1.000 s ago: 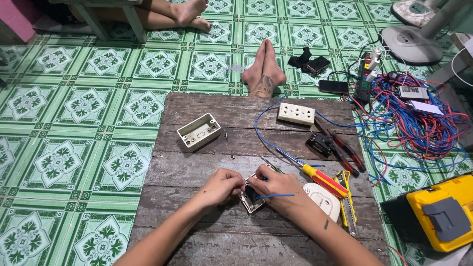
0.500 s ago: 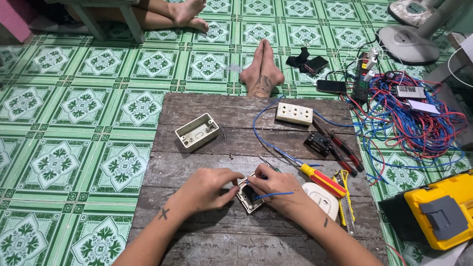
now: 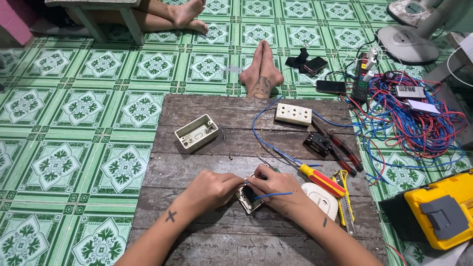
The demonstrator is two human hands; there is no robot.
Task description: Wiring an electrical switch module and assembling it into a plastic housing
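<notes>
Working surface: weathered wooden board point(image 3: 197, 162) lying on the green patterned tile floor point(image 3: 74, 113)
Far left of board: empty cream surface-mount box point(image 3: 196, 132), open side up (two small screws point(image 3: 226, 146) lie just beside it)
Left hand point(image 3: 209, 189): grip closed on the left edge of the small switch module point(image 3: 248, 198), steadying it on the board
Switch module: low centre of the board, between both hands
Right hand point(image 3: 272, 189): grip pinched shut on the short blue wire point(image 3: 272, 195) at the module's top
Just right of the hands: red-and-yellow screwdriver point(image 3: 318, 177), white round cover point(image 3: 322, 199), yellow utility knife point(image 3: 345, 197)
Upper right of board: cream triple outlet point(image 3: 293, 114) with a long blue lead, red-handled pliers point(image 3: 342, 148)
Off the board, right: tangle of red and blue wire point(image 3: 419, 123), yellow tool case point(image 3: 443, 209)
</notes>
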